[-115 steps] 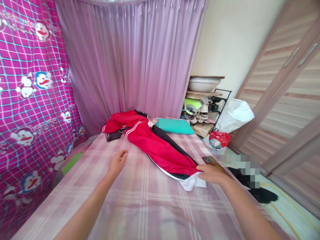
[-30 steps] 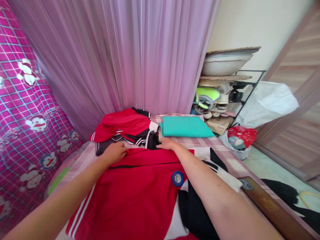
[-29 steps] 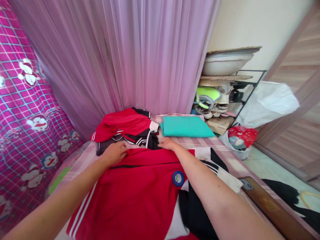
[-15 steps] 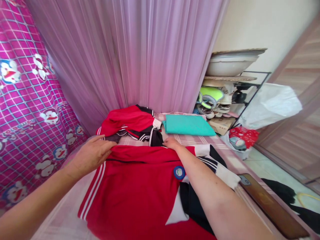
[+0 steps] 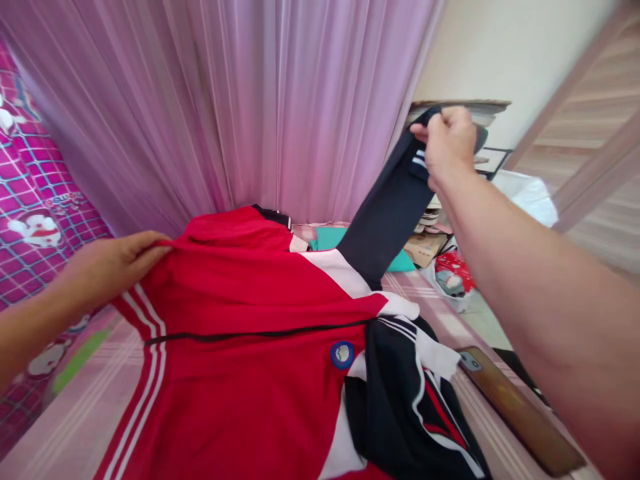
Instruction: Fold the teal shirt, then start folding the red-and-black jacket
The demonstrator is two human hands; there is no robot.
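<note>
A red, white and black track jacket (image 5: 240,380) with a round blue badge is spread across the bed, a dark zip line running over its middle. My left hand (image 5: 125,257) pinches its red hem at the left and lifts that edge. Up at the right, my right hand (image 5: 450,140) grips a black part of the same jacket, which stretches upward from the white panel. The other black sleeve lies bunched on the right side. Behind the raised edge sits another red garment (image 5: 235,230), partly covered.
A folded teal cloth (image 5: 327,237) lies behind the jacket. A phone in a brown case (image 5: 520,407) rests on the checked sheet at right. Purple curtains (image 5: 280,113) hang behind; a shoe rack and a white bag (image 5: 525,193) stand beyond the bed.
My right hand has risen up and to the right, pulling the black part off the bed. My left hand has moved left and up with the red edge, opening out the jacket's upper layer.
</note>
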